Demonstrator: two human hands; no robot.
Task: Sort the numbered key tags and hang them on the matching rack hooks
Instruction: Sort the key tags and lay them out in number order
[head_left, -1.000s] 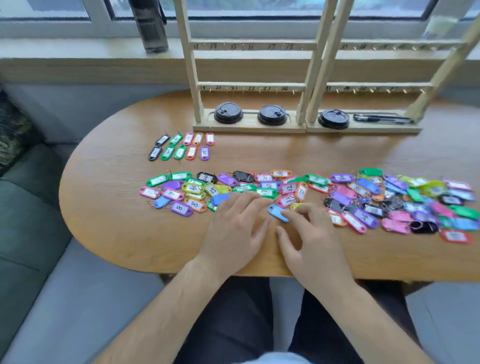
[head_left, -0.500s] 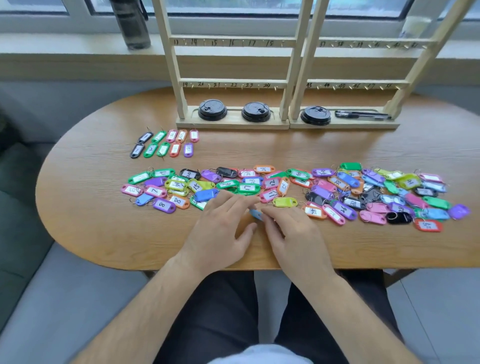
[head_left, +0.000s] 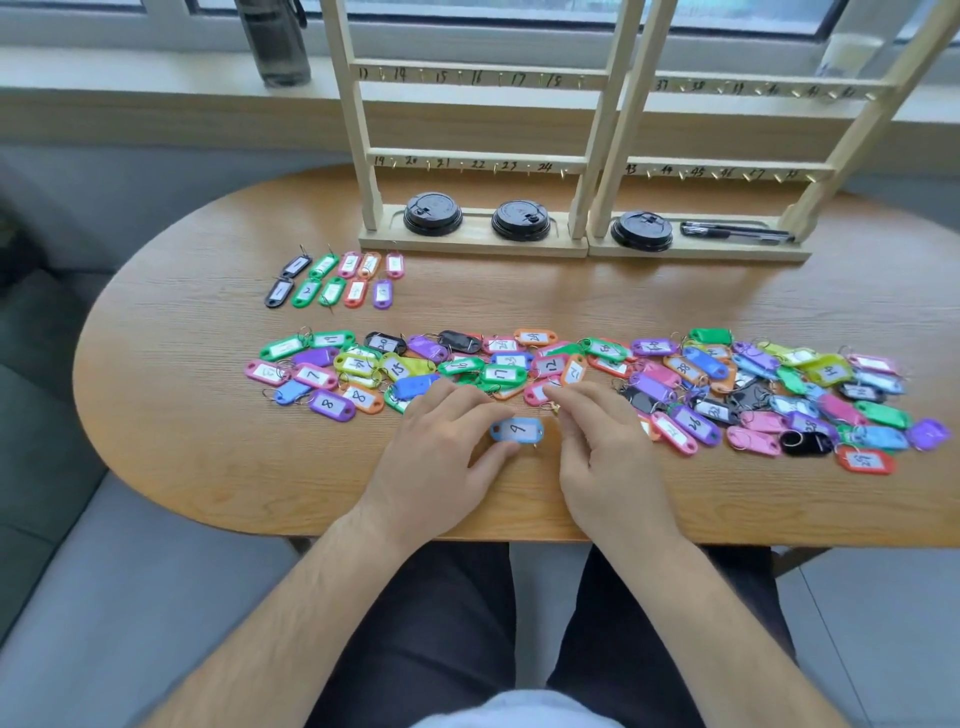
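Note:
A light blue key tag marked 9 (head_left: 517, 430) lies label up on the wooden table (head_left: 171, 415), just in front of the long spread of mixed coloured tags (head_left: 691, 384). My left hand (head_left: 441, 457) pinches its left end between thumb and forefinger. My right hand (head_left: 605, 457) rests beside its right end, fingers curled and apart, fingertips over the pile's near edge. A small sorted group of low-numbered tags (head_left: 332, 280) lies in two rows at the back left. Two wooden racks (head_left: 467, 162) (head_left: 727, 169) with numbered hooks stand at the back; the hooks in view are bare.
Three black cup lids (head_left: 432, 214) and a black pen (head_left: 732, 232) sit on the rack bases. A dark bottle (head_left: 275, 41) stands on the window sill. The table's near edge (head_left: 467, 535) runs just behind my wrists, with a grey sofa (head_left: 78, 571) at the left.
The blue tag has been turned over: a second ago it lay blank side up at an angle, now it lies level showing its 9. The view has shifted slightly.

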